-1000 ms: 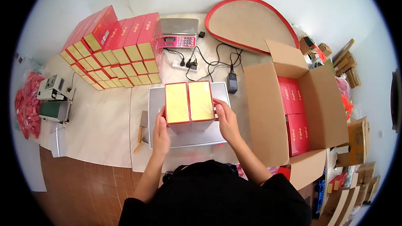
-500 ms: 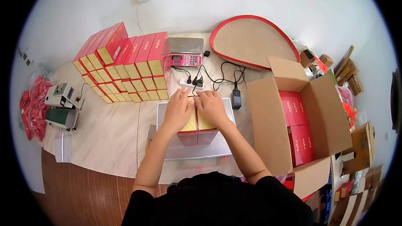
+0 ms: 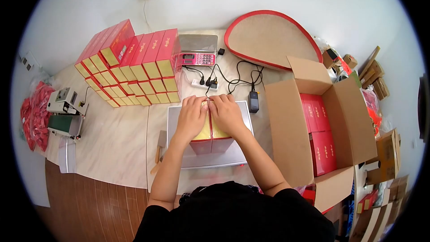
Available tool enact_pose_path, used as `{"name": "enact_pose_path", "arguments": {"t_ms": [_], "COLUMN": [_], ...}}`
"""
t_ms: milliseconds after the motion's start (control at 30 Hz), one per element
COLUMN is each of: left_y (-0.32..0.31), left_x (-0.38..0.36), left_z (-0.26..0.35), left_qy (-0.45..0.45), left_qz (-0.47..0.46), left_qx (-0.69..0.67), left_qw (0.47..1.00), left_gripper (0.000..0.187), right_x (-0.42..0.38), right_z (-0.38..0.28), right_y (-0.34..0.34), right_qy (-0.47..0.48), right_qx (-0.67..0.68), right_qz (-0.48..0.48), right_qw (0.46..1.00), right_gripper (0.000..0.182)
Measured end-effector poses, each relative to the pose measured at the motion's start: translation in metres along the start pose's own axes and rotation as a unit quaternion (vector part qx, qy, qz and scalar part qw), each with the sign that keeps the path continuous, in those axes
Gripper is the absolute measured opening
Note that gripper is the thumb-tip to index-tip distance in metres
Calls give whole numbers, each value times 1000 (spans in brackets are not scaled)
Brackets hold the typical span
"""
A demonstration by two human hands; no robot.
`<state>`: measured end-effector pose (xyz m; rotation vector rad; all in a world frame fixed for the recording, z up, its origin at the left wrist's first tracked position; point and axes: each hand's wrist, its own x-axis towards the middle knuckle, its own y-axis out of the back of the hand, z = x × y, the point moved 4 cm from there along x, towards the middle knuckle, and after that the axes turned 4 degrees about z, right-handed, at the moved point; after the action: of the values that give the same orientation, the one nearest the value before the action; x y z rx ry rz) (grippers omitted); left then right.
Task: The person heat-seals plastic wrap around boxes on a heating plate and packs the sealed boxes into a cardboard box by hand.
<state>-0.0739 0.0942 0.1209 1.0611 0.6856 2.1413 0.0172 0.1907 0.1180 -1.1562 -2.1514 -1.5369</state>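
Note:
Two red-and-gold gift boxes (image 3: 212, 141) stand side by side on a flat metal-topped platform (image 3: 237, 154). My left hand (image 3: 191, 115) lies over the left box, its fingers curled at the far edge. On the right box, my right hand (image 3: 226, 114) rests in a mirrored grip, with the thumbs of both hands close to the seam. My palms cover much of the gold tops, and the fingertips' undersides are hidden.
Stacked red-and-gold boxes (image 3: 148, 62) fill the back left. An open carton (image 3: 289, 139) with red boxes stands right. Behind the platform lie a power strip (image 3: 205, 84), cables and a small scale (image 3: 198, 49). A sealing machine (image 3: 66, 112) sits far left; a wooden-handled tool (image 3: 160, 145) lies beside the platform.
The view has shifted slightly. Both hands stay on the two boxes with almost the same grip. More of the wooden-handled tool shows beside my left forearm.

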Motion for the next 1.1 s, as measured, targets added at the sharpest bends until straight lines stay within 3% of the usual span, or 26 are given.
{"name": "enact_pose_path", "arguments": {"t_ms": [333,533,567,600,667,700,767,867,1100], "left_y": [2,3,1,-4,-19,-28,-48,-51,-56], "left_x": [1,-1,-7,-15,-34,-45,-80,-117,-141], "left_z": [2,-4,-17,-34,-69,-86,-121,-114,-123], "left_qy": [27,67,131,193,305,355,373,409,460], "left_qz": [-21,-37,-7,24,85,114,103,73,55], "left_qx": [-12,-66,-168,-267,-452,-535,-541,-531,-519], "left_qw": [999,995,977,944,834,758,746,739,719], "left_gripper": [28,39,42,46,54,58,58,59,58], "right_x": [0,1,1,1,-12,-20,-49,-90,-119], "right_z": [0,1,3,13,41,49,69,87,97], "right_y": [2,4,5,7,-2,1,1,-18,-38], "right_qy": [-9,-33,-34,-126,-259,-260,-396,-461,-473], "right_qx": [8,26,27,190,452,451,473,467,458], "right_qz": [7,-26,-27,-5,31,30,56,6,-80], "right_qw": [1000,999,999,974,853,853,785,754,748], "right_gripper": [22,28,28,31,42,42,44,45,38]}}
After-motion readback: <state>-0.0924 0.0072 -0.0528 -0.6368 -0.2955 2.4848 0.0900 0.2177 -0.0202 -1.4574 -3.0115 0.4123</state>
